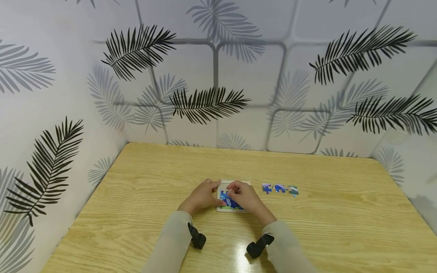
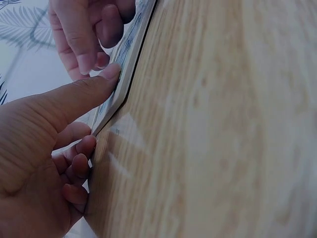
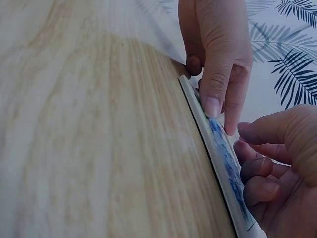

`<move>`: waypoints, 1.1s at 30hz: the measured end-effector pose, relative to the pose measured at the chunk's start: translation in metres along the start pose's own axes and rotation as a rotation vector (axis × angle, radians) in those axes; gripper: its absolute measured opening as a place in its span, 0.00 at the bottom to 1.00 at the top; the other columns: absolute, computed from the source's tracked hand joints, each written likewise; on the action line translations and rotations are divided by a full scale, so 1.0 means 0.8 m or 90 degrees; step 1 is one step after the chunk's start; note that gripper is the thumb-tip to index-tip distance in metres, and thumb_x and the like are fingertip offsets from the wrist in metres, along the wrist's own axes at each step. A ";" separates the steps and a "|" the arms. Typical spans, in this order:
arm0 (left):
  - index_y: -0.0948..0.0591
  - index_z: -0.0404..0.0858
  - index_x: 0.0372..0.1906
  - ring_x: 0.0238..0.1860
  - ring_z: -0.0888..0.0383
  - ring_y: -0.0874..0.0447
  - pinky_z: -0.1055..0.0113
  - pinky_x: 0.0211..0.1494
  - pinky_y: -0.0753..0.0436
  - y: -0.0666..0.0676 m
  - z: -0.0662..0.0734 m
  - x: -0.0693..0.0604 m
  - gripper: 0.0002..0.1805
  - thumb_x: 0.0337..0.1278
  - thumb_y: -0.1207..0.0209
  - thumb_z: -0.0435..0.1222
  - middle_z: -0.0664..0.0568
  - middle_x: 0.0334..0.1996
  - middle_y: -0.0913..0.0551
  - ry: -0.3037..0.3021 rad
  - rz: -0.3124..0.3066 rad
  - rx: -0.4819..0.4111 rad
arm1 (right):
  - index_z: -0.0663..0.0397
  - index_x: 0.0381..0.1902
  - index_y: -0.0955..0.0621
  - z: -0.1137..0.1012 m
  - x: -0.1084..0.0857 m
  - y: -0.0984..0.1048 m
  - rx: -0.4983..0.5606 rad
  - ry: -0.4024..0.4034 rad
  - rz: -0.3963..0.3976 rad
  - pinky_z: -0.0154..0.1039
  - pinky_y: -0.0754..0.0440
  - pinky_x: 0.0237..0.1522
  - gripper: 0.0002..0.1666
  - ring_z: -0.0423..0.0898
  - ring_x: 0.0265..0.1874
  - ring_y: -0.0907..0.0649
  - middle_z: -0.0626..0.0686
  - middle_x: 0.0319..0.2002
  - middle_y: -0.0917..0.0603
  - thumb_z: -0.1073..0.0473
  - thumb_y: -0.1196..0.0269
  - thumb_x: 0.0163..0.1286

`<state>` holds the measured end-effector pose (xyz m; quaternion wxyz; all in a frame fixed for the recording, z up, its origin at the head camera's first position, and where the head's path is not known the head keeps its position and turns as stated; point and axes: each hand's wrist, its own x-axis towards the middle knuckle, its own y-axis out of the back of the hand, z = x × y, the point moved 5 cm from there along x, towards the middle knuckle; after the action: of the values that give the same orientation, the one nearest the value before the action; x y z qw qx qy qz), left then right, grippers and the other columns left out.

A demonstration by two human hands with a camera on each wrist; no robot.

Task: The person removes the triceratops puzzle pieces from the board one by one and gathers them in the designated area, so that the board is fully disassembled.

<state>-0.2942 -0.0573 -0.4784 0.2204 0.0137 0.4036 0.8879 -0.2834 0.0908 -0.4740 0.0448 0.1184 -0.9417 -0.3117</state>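
Note:
A small jigsaw puzzle board [image 1: 233, 211] with a pale frame lies on the table, its lower part filled with blue and green picture pieces. My left hand [image 1: 202, 195] holds the board at its left side. In the left wrist view its thumb [image 2: 91, 94] presses on the frame and picture, while the other fingers bend beside the edge. Over the board's right half is my right hand [image 1: 246, 195], thumb and forefinger tips close together. Whether a piece sits between those fingertips is hidden. The right wrist view shows its other fingers [image 3: 260, 191] curled in.
Three loose jigsaw pieces lie in a row right of the board: a left one [image 1: 266, 188], a middle one [image 1: 280, 188] and a right one [image 1: 293, 190]. The wooden table [image 1: 341, 212] meets a leaf-patterned wall [image 1: 246, 129] at the back.

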 end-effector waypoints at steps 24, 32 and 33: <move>0.39 0.39 0.71 0.33 0.56 0.37 0.63 0.39 0.36 0.003 0.000 0.000 0.48 0.44 0.29 0.46 0.51 0.36 0.34 -0.009 -0.008 -0.014 | 0.58 0.39 0.19 0.000 0.004 -0.006 -0.067 -0.022 0.000 0.33 0.35 0.23 0.08 0.41 0.19 0.31 0.48 0.21 0.28 0.65 0.35 0.62; 0.39 0.40 0.71 0.34 0.56 0.36 0.62 0.40 0.36 0.001 0.000 -0.002 0.47 0.46 0.29 0.45 0.50 0.36 0.34 -0.007 -0.021 -0.014 | 0.56 0.39 0.21 0.003 0.002 -0.009 -0.075 -0.030 0.000 0.34 0.36 0.23 0.08 0.41 0.19 0.31 0.48 0.21 0.29 0.64 0.34 0.62; 0.39 0.39 0.71 0.34 0.56 0.36 0.62 0.40 0.36 0.000 0.000 -0.002 0.47 0.46 0.29 0.45 0.50 0.36 0.34 -0.007 -0.022 -0.014 | 0.56 0.39 0.21 0.003 0.001 -0.009 -0.072 -0.031 0.000 0.34 0.36 0.23 0.08 0.41 0.19 0.31 0.47 0.21 0.29 0.64 0.34 0.62</move>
<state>-0.2927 -0.0582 -0.4780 0.2385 0.0094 0.3929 0.8881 -0.2834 0.0864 -0.4803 0.0283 0.1082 -0.9235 -0.3670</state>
